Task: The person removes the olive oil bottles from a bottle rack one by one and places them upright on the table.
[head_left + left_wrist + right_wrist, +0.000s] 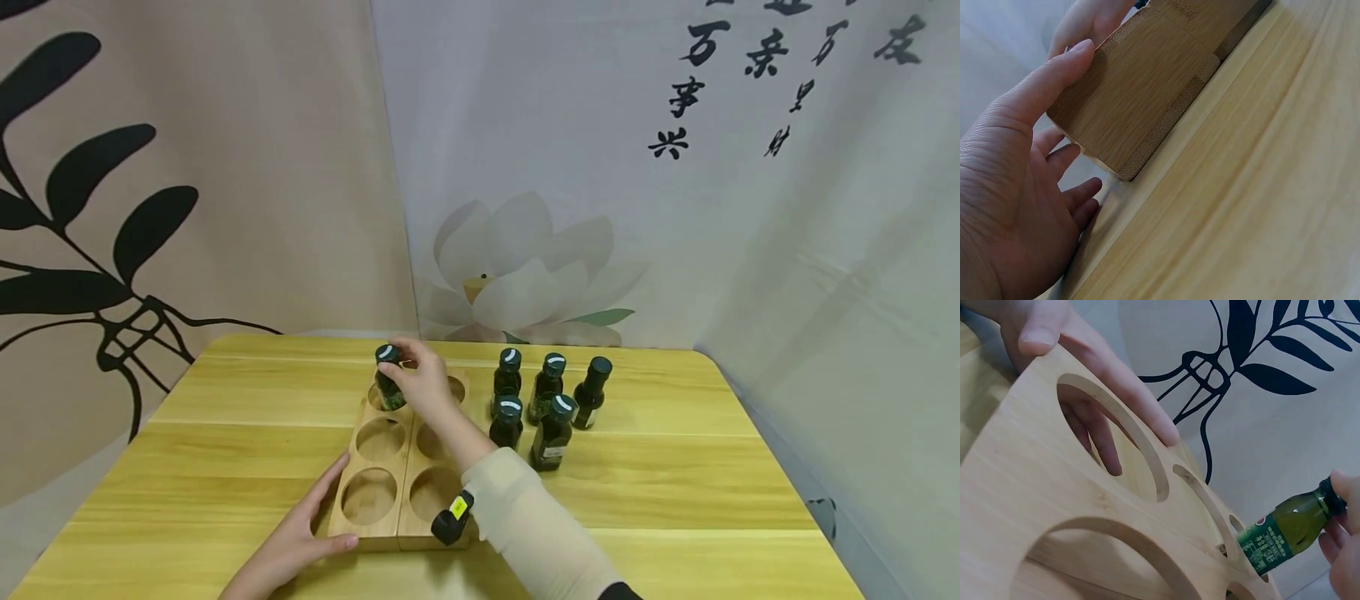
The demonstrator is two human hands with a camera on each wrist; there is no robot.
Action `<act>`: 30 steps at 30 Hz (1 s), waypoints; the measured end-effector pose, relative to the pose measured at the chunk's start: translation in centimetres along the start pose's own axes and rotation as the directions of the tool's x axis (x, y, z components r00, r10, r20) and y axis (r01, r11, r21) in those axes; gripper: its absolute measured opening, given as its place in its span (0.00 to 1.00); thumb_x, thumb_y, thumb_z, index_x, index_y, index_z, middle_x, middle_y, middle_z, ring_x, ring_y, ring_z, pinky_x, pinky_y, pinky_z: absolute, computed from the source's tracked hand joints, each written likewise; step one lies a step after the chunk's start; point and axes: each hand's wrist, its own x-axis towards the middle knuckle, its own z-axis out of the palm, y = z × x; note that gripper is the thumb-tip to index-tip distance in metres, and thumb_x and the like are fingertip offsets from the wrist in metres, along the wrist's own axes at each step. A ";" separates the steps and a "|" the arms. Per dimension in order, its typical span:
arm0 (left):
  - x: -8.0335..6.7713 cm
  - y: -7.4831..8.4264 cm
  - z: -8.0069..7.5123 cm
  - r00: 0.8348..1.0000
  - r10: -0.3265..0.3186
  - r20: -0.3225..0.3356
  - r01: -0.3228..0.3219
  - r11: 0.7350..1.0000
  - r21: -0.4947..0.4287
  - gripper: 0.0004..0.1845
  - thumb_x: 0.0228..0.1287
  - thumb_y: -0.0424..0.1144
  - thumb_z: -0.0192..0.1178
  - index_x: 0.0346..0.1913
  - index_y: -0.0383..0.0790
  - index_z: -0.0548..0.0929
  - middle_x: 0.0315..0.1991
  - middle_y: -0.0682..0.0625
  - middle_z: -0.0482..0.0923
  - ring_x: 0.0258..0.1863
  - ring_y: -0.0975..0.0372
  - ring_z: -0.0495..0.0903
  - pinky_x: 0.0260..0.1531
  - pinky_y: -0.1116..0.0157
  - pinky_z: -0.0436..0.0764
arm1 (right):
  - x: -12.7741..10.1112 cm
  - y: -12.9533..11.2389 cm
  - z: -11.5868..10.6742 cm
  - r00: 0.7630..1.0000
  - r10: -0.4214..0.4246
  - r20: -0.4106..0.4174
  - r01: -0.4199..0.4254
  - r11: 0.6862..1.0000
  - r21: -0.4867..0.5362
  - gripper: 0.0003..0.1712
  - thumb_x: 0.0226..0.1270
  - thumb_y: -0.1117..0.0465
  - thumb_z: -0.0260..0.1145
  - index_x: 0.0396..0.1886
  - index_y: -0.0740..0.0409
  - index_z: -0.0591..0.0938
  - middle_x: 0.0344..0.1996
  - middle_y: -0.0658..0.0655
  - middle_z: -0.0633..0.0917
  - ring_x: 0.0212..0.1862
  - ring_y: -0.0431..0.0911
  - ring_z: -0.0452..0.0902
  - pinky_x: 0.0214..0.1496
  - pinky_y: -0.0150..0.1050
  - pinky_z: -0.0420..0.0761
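Observation:
My right hand [427, 379] pinches the dark cap of a small green glass bottle [1285, 531] with a green label. The bottle's lower end is in the far-left round hole of a wooden rack [401, 533], and it leans slightly in the head view. At the rack's near-left corner is my left hand [300, 533]. Its thumb touches the near end, while its fingers extend loosely along the left side. In the left wrist view, the left hand [1029, 187] lies beside the block-like end of the rack [1141, 87].
Right of the rack stand several dark-capped bottles, including a near one [553, 433] and a slimmer one [592, 392] at the right. The rack's other visible holes hold no bottles. A printed cloth backdrop [300, 167] rises behind the wooden table [675, 500].

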 end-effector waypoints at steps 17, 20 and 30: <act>-0.2 -0.1 0.1 1.000 0.008 -0.006 -0.009 1.000 -0.020 0.53 0.54 0.36 0.72 0.77 0.54 0.49 0.75 0.39 0.41 0.70 0.40 0.41 0.61 0.36 0.47 | -0.1 -0.2 0.2 0.999 -0.044 -0.004 0.043 0.996 -0.076 0.19 0.63 0.64 0.67 0.54 0.62 0.79 0.44 0.54 0.80 0.46 0.45 0.77 0.47 0.30 0.77; -0.2 0.0 0.1 1.000 0.010 -0.012 -0.010 1.000 -0.014 0.53 0.53 0.36 0.72 0.77 0.54 0.49 0.75 0.40 0.41 0.70 0.41 0.42 0.61 0.36 0.47 | -0.1 -0.5 0.0 0.998 -0.067 -0.013 0.065 0.993 -0.098 0.19 0.63 0.63 0.67 0.54 0.62 0.79 0.44 0.54 0.80 0.47 0.45 0.76 0.48 0.30 0.77; -0.2 -0.2 0.1 1.000 0.018 -0.007 -0.018 0.999 -0.043 0.52 0.54 0.36 0.71 0.76 0.55 0.49 0.75 0.41 0.40 0.71 0.41 0.39 0.61 0.34 0.44 | 0.1 -2.0 -1.2 0.988 -0.146 -0.053 0.142 0.987 -0.082 0.18 0.63 0.64 0.68 0.52 0.62 0.79 0.42 0.54 0.79 0.45 0.45 0.76 0.46 0.35 0.79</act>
